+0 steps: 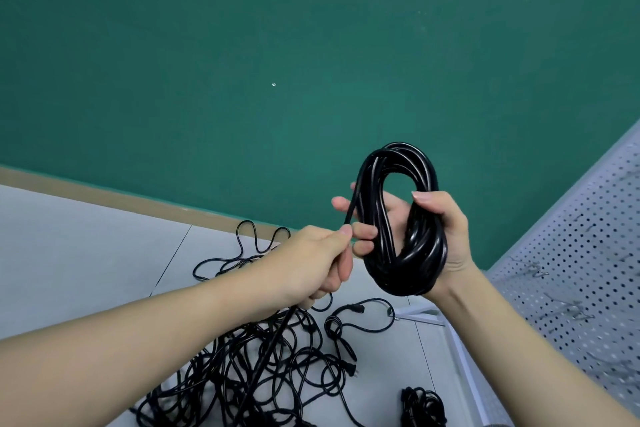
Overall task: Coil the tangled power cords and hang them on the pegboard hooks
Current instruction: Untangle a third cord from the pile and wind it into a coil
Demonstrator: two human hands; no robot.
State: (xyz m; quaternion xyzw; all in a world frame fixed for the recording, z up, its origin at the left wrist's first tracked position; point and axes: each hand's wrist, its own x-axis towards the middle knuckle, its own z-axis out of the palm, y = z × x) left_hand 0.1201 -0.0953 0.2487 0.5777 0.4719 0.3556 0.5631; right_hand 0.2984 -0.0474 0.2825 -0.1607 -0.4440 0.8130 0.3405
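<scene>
My right hand (440, 229) grips a thick coil of black power cord (405, 215), several loops held upright at chest height. My left hand (322, 260) pinches the same cord's loose strand (349, 215) just left of the coil; that strand runs down under my left wrist to the floor. Below lies a tangled heap of black cords (263, 367), with a plug (349, 308) showing. The white pegboard (581, 253) stands at the right, with wire hooks (535, 270) on it.
A green wall (277, 62) fills the view ahead, with a tan baseboard (104, 194) along the grey tiled floor (69, 253). A second small bundle of black cord (422, 406) lies near the pegboard's white frame (460, 357).
</scene>
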